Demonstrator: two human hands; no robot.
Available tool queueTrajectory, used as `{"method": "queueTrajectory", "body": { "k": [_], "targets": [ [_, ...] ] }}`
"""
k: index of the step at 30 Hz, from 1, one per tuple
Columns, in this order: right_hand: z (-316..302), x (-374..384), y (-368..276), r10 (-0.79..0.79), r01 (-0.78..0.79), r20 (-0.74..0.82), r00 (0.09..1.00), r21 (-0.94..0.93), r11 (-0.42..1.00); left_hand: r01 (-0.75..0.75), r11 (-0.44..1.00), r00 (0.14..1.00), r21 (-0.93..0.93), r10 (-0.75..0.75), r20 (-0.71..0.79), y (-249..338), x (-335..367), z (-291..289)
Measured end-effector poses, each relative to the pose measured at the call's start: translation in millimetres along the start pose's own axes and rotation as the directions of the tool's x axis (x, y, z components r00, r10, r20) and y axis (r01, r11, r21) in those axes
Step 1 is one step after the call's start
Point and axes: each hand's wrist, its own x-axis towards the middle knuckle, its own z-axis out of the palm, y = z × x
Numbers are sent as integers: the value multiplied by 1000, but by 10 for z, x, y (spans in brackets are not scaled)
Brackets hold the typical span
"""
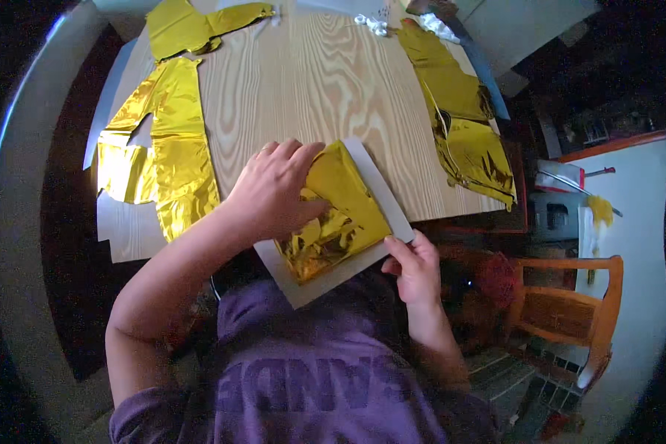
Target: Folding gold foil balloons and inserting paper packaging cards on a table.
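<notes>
A pale flat board point(366, 166) is tilted over the near edge of the table, in front of my body. On its upper face lies a square of shiny gold foil point(348, 194), wrinkled and dark with reflections at its lower left. My left hand point(274, 185) rests over the left part of the foil, thumb and fingers apart. With thumb on top, my right hand point(414, 270) grips the board at its right corner. The fingers beneath the board are partly hidden.
Cut gold foil sheets lie on the wooden table point(296, 81): one at left point(177, 133), one at far left point(177, 29), others at right point(459, 96). Crumpled white material point(370, 26) sits at the back. A wooden chair point(562, 296) stands at right.
</notes>
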Motion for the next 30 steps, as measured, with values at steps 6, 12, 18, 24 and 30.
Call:
{"method": "queueTrajectory", "body": {
  "k": [6, 12, 18, 24, 30],
  "targets": [
    [63, -64, -75, 195, -189, -18, 981, 167, 968, 181, 956, 978, -231, -151, 141, -62, 260, -83],
    [26, -71, 89, 81, -71, -33, 996, 236, 969, 287, 910, 944, -300, -216, 250, -141, 361, -85],
    [77, -154, 67, 63, -45, -58, 996, 268, 962, 299, 878, 951, -374, -240, 197, -300, 425, 39],
    [144, -183, 85, 76, -44, -86, 993, 328, 944, 356, 856, 927, -376, -273, 258, -209, 423, -94],
    [180, -89, -131, 237, -222, -9, 972, 314, 923, 356, 850, 923, -389, -254, 290, -176, 431, -98]
  ]
}}
